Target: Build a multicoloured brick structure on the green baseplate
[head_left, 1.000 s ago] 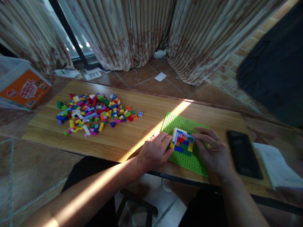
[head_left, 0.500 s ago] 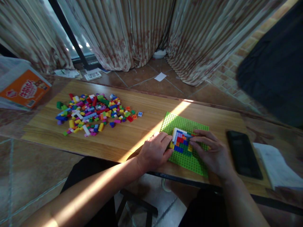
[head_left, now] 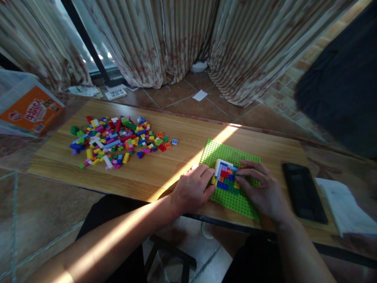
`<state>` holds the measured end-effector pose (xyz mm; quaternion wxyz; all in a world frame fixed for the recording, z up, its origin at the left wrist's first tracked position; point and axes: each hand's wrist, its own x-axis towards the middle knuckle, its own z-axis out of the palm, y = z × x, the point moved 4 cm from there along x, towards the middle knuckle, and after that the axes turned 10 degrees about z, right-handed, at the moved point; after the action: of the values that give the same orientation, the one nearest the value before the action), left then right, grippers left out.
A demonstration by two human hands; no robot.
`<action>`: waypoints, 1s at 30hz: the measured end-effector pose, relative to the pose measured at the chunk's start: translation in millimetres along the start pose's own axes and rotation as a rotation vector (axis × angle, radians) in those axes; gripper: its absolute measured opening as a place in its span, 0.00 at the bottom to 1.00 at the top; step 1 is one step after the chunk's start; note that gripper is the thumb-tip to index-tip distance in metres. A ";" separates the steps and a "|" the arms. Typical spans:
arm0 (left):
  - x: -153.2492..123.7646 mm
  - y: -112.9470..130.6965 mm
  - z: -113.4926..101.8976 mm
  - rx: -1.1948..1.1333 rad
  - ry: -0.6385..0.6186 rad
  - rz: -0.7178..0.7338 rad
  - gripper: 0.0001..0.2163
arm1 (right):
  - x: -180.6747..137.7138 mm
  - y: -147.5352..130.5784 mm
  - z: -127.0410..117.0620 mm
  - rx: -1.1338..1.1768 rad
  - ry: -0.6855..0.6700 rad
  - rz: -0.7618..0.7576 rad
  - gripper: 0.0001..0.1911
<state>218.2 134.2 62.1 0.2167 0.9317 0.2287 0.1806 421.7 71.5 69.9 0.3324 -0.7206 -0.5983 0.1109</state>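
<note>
A green studded baseplate (head_left: 224, 151) lies near the front edge of a wooden table (head_left: 182, 137). On it sits a flat block of coloured bricks (head_left: 226, 176), white, red, blue, orange and green. My left hand (head_left: 193, 188) rests against the block's left side, fingers curled and touching the plate's edge. My right hand (head_left: 262, 188) lies over the block's right side, fingertips pressing down on the bricks. A large heap of loose bricks (head_left: 113, 139) is spread over the table's left half, well away from both hands.
A black phone (head_left: 303, 194) lies right of the baseplate, with white paper (head_left: 343, 210) beyond it. An orange-labelled box (head_left: 29, 110) stands at the far left. Curtains (head_left: 165, 39) hang behind, over a tiled floor. A dark shape (head_left: 341, 78) fills the upper right.
My right hand's fingers have slid left onto the brick block and now press on its right side. The left hand has stayed in place.
</note>
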 end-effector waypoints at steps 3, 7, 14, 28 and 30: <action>0.1 -0.2 -0.4 -0.001 0.005 0.000 0.18 | 1.9 -4.8 -2.9 0.009 0.034 0.003 0.06; 0.1 -0.4 0.0 -0.011 0.002 0.008 0.17 | 2.4 -7.6 -7.7 -0.011 0.123 0.063 0.07; 0.7 -0.2 -1.0 -0.003 0.003 0.000 0.17 | 0.9 -12.9 -7.9 -0.009 0.107 0.064 0.06; 0.5 -0.4 -0.7 -0.008 0.003 0.002 0.17 | 1.6 -13.7 -0.1 0.010 -0.018 -0.001 0.09; 0.3 -0.2 -0.8 -0.005 0.004 0.000 0.17 | 1.6 -12.6 0.9 0.004 -0.017 -0.004 0.09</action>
<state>218.1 134.8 62.7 0.2186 0.9308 0.2285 0.1832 411.7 74.1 77.3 0.3288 -0.7179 -0.6023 0.1177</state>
